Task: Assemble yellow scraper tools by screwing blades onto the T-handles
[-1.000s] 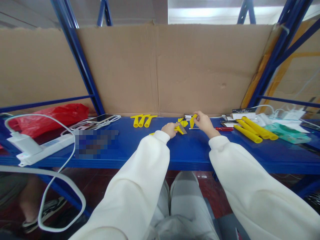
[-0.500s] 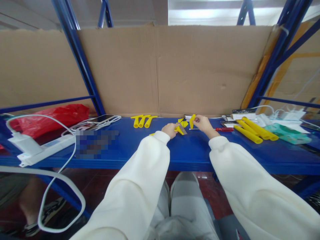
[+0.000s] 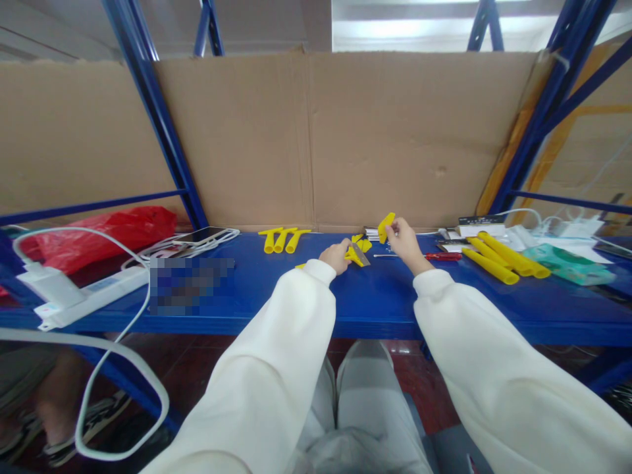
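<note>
My left hand [image 3: 336, 255] is closed around a yellow scraper [image 3: 356, 255] with a flat metal blade, its far end pointing right; most of the handle is hidden by the fingers. Between the fingertips of my right hand [image 3: 405, 238] is a small flat yellow plastic piece [image 3: 385, 227], lifted above the table. Just behind the blade lie more yellow plastic pieces [image 3: 365, 243]. A screwdriver with a red handle [image 3: 447, 256] rests beside my right hand, its shaft pointing left.
Three yellow T-shaped handles [image 3: 280, 240] stand in a row at the back. Several yellow tubes [image 3: 494, 265] lie on the right near a green packet [image 3: 567, 263]. A white power strip [image 3: 99, 293], cables and a red bag [image 3: 108, 237] occupy the left. Cardboard [image 3: 395, 138] walls the back.
My right hand has risen slightly, lifting the yellow piece and turning it so its flat side shows more. My left hand and the scraper have stayed almost still.
</note>
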Tool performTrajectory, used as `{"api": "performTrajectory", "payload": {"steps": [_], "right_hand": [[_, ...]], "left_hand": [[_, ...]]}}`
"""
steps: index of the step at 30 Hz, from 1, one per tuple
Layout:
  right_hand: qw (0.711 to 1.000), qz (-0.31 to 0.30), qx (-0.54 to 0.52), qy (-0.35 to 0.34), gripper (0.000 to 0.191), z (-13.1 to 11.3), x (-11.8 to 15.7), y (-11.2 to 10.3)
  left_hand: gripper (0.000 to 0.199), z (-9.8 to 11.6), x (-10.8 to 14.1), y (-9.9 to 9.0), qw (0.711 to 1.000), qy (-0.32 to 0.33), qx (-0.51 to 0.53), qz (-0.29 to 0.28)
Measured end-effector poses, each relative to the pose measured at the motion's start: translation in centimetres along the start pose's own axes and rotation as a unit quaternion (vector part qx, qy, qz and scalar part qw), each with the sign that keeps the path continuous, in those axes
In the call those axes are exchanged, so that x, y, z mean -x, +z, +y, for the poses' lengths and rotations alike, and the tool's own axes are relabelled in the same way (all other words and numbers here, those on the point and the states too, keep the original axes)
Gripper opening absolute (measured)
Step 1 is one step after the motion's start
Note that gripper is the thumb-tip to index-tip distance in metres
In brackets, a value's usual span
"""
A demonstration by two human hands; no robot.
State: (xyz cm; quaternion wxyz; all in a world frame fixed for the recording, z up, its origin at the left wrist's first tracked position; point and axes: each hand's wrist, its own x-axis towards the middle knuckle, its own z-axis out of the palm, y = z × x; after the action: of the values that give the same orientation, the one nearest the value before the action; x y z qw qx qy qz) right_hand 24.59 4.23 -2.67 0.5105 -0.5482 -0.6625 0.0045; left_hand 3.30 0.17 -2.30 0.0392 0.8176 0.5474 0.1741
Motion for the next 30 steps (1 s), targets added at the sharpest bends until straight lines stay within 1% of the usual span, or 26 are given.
{"api": "performTrajectory", "payload": {"steps": [1, 3, 5, 7, 9, 13, 16, 22, 26, 30], "right_hand": [[0.999, 0.002, -0.040, 0.031, 0.019, -0.3, 0.0, 0.1], [0.987, -0.016, -0.115, 0.110, 0.020, -1.0, 0.3, 0.2], [0.964, -0.067, -0.166, 0.197, 0.016, -1.8, 0.8, 0.3], [0.936, -0.126, -0.195, 0.263, 0.008, -2.6, 1.4, 0.2], [0.912, -0.166, -0.214, 0.308, 0.003, -3.3, 1.9, -0.1], [0.872, -0.201, -0.245, 0.374, 0.007, -4.1, 2.1, -0.7], [0.850, -0.220, -0.268, 0.396, 0.010, -4.1, 2.0, -1.0], [0.835, -0.240, -0.299, 0.395, 0.015, -3.9, 1.9, -1.0], [0.839, -0.231, -0.310, 0.382, 0.018, -4.1, 1.7, -1.0], [0.858, -0.211, -0.309, 0.351, 0.022, -4.3, 1.8, -0.6]], "left_hand": [[0.047, 0.0, 0.0, 0.0, 1.000, 0.001, -0.001, -0.001], [0.047, 0.0, 0.0, 0.0, 1.000, 0.002, -0.004, -0.004], [0.048, 0.0, 0.0, 0.0, 1.000, 0.003, -0.007, -0.007], [0.048, 0.0, 0.0, -0.1, 1.000, 0.006, -0.007, -0.010], [0.048, 0.0, 0.0, -0.1, 1.000, 0.006, -0.008, -0.013], [0.047, 0.2, 0.2, -0.3, 1.000, 0.006, -0.011, -0.013], [0.047, 0.2, 0.3, -0.3, 1.000, 0.006, -0.011, -0.008], [0.046, 0.2, 0.2, -0.2, 1.000, 0.005, -0.008, -0.011], [0.046, 0.0, 0.1, 0.0, 1.000, 0.009, 0.001, -0.006], [0.047, -0.1, 0.0, 0.2, 1.000, 0.018, 0.009, 0.001]]}}
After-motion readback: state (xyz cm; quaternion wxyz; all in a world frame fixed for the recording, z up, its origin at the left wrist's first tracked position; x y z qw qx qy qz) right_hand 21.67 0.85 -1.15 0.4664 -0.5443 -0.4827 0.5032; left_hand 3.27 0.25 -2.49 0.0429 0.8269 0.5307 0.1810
